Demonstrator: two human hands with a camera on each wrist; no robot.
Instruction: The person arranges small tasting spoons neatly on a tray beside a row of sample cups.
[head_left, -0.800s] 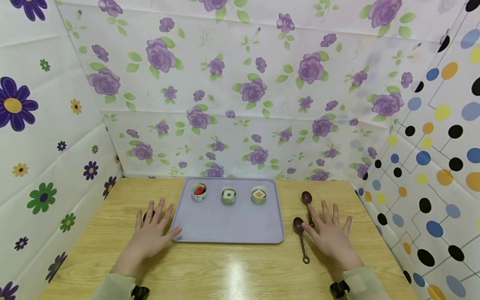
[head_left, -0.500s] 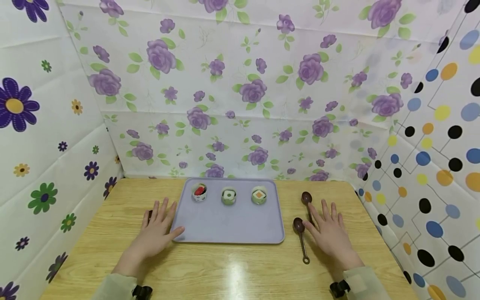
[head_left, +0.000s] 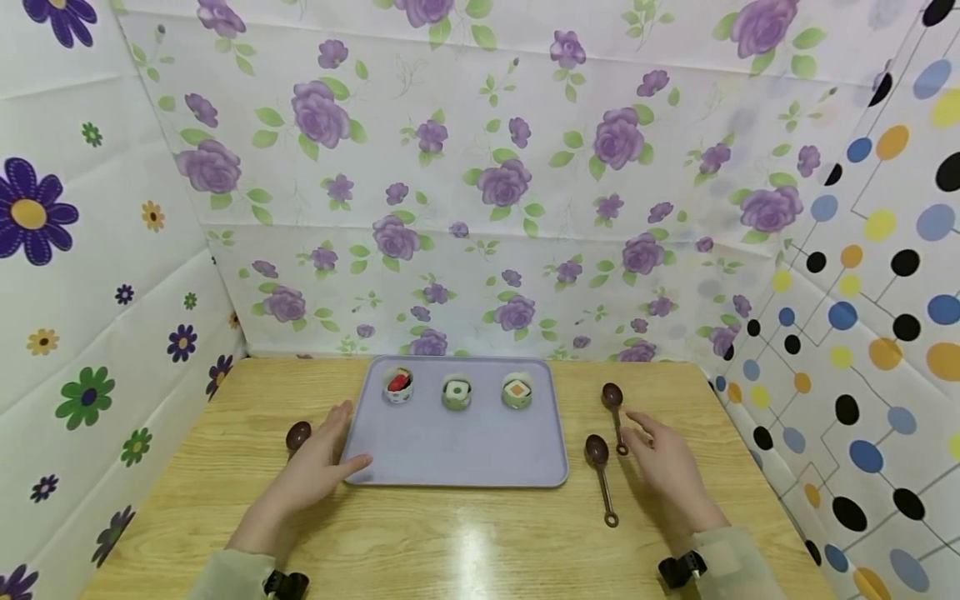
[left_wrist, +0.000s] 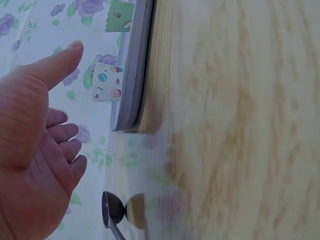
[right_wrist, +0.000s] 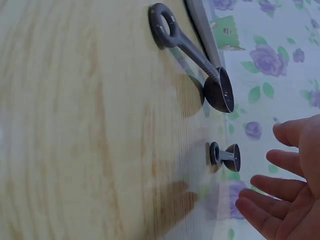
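My left hand (head_left: 309,473) hovers at the tray's left edge, thumb over the near corner, fingers relaxed and holding nothing. Just left of it lies a dark brown spoon (head_left: 298,435), its handle hidden behind the hand. My right hand (head_left: 666,462) is beside two more brown spoons, fingers loosely bent; the right wrist view shows nothing in its grasp. The farther spoon (head_left: 612,395) has its ringed handle end close to these fingertips. The nearer spoon (head_left: 597,451) lies to their left, handle toward me. A pale purple tray (head_left: 457,454) lies between the hands.
Along the tray's far side stand a patterned cup (head_left: 398,397) with a red piece, a green cup (head_left: 457,403) with a white piece, and another green cup (head_left: 517,402) with an orange-centred piece. Patterned cloth (head_left: 450,275) rises behind and beside the wooden table (head_left: 390,542).
Both hands were spread flat-fingered; now they have turned on edge with fingers drawn together. The right fingers have bent, and the left spoon's bowl has come into view. Spoons, cups and tray stayed put.
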